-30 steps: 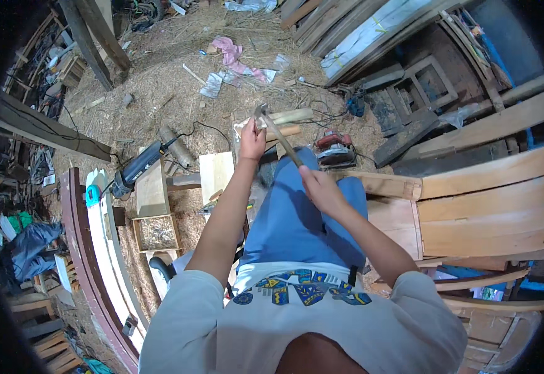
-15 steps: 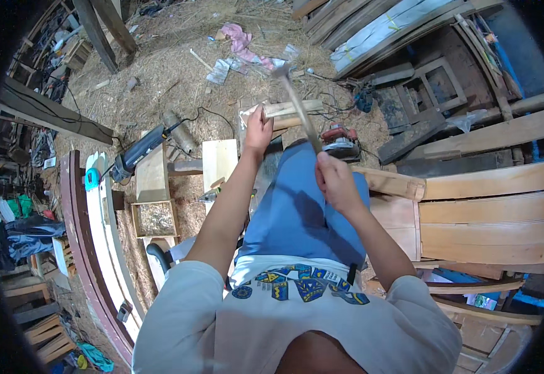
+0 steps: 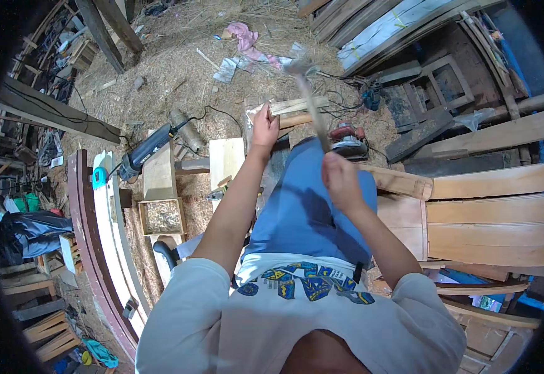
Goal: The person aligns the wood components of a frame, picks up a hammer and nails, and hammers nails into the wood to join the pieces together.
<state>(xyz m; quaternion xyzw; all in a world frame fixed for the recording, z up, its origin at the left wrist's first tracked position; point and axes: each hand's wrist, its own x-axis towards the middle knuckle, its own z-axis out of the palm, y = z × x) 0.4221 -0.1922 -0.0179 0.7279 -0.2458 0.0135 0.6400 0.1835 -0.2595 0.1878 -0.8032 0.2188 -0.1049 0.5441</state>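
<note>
My right hand (image 3: 342, 182) is closed around the handle of a hammer (image 3: 315, 115), held up at a tilt in front of my right knee. Its head is blurred. Farther forward, my left hand (image 3: 266, 129) is closed on the left end of a pale wooden strip (image 3: 298, 106); what its fingertips touch is partly hidden. Just below that strip lies a browner piece of wood (image 3: 296, 120). The hammer head is above the strips, and its handle crosses in front of their right ends.
A red and dark circular saw (image 3: 349, 141) sits beyond my right knee. To the left are a corded power tool (image 3: 147, 149), a pale board (image 3: 225, 163) and a shallow wooden box (image 3: 162, 216). Long planks (image 3: 496, 215) lie at right. Shavings cover the ground.
The whole view has shifted slightly rightward. My right hand still holds the hammer raised, its handle a little more upright and blurred. The left hand keeps its place on the strip.
</note>
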